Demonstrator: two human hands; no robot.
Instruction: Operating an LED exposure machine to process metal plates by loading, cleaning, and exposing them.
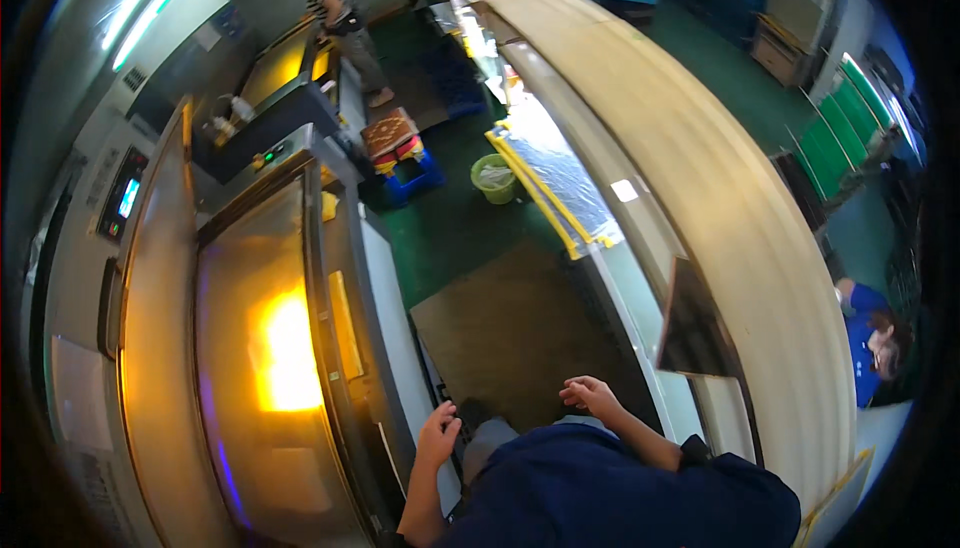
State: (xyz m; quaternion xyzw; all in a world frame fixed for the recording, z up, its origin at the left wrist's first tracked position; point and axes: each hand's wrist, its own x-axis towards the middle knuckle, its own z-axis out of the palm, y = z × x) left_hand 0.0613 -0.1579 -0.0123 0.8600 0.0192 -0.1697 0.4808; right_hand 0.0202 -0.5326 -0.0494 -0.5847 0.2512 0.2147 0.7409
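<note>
My left hand (437,436) is held in the air beside the long edge of a machine, its fingers loosely bent and apart with nothing in them. That machine has a framed bed (255,258) glowing bright yellow, with a raised framed lid (160,348) to its left. In front of my body floats my right hand (592,396), empty, fingers half curled and apart. It is nearest to the bench on my right, where a dark brown flat panel (692,323) leans against the raised ledge. Neither hand touches anything that I can see.
Clear film with yellow edging (555,183) lies on the right bench, below a long pale counter (690,118). A green bin (493,179) and a blue stool with a stack on it (412,176) stand ahead on the floor. One person (340,28) works at a far machine; others are beyond the counter.
</note>
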